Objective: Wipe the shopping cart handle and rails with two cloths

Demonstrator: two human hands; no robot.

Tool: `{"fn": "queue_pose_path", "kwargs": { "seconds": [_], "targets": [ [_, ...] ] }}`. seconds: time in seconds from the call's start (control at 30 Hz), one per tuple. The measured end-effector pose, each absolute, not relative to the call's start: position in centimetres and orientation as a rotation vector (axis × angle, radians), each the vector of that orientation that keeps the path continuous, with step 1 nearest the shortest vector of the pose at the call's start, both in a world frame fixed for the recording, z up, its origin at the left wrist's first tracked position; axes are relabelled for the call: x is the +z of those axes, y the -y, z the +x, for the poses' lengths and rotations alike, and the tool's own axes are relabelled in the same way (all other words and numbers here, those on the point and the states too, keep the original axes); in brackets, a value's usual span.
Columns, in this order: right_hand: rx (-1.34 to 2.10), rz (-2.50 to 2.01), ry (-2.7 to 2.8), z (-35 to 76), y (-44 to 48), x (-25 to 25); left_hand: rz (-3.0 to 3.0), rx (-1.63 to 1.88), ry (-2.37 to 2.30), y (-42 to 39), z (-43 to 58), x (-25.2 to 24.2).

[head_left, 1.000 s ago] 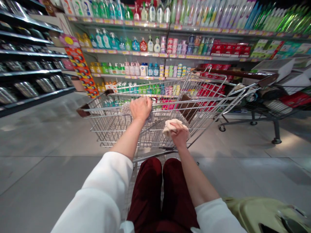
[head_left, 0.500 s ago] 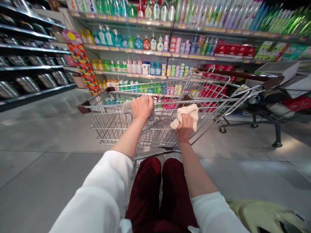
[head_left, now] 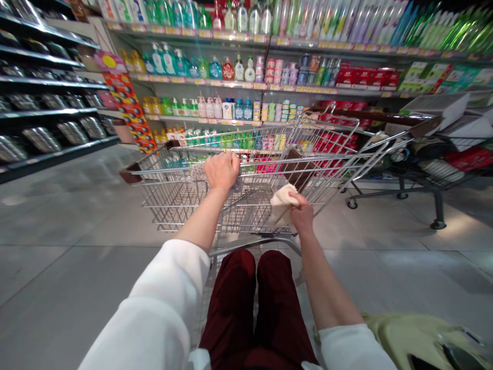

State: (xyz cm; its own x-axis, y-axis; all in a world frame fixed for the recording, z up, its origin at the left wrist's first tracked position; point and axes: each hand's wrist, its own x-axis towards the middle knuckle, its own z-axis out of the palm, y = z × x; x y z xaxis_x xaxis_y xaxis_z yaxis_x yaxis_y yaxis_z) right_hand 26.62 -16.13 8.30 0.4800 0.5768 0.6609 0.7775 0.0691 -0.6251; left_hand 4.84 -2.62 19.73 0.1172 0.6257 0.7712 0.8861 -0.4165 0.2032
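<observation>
A metal shopping cart [head_left: 181, 198] with brown plastic corners stands sideways before my knees. My left hand [head_left: 222, 172] is closed over its near top rail. A grey speckled cloth [head_left: 199, 172] shows on both sides of that hand; whether my fingers also grip it is hidden. My right hand [head_left: 301, 211] pinches a cream cloth [head_left: 283, 200], which hangs against the cart's near wire side, below the top rail. How far the cloth touches the wires cannot be made out.
Behind the cart rises a shelf [head_left: 231, 82] of pump bottles, tubs and boxes. Another loaded cart [head_left: 435, 190] stands at the right. Metal pots line a rack [head_left: 50, 110] at the left. A pale green bag [head_left: 400, 336] lies at the lower right.
My right hand has moved down and slightly right, turning so the cream cloth now lies left of the fingers. My left hand stays closed on the rail.
</observation>
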Motion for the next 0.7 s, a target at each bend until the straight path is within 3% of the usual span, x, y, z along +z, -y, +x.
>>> {"fn": "queue_pose_path", "kwargs": {
  "seconds": [0.17,0.27,0.37,0.53,0.7],
  "targets": [
    [-0.470,-1.520,0.934,29.4,16.8,15.9,-2.085,-1.169,1.493,2.7,4.8,19.8],
    [-0.600,-1.615,1.037,29.1,15.4,17.3,-2.080,-1.170,1.490,2.7,4.8,19.7],
    [-0.658,-1.677,1.157,27.4,13.8,14.4,-2.083,-1.175,1.473,2.5,4.8,19.7],
    [-0.620,-1.716,1.280,24.8,13.8,5.5,-2.118,-1.201,1.474,2.6,4.8,19.8],
    [-0.223,-1.787,1.288,24.6,15.8,0.0,-2.117,-1.188,1.480,2.8,4.9,19.9]
  ]
}}
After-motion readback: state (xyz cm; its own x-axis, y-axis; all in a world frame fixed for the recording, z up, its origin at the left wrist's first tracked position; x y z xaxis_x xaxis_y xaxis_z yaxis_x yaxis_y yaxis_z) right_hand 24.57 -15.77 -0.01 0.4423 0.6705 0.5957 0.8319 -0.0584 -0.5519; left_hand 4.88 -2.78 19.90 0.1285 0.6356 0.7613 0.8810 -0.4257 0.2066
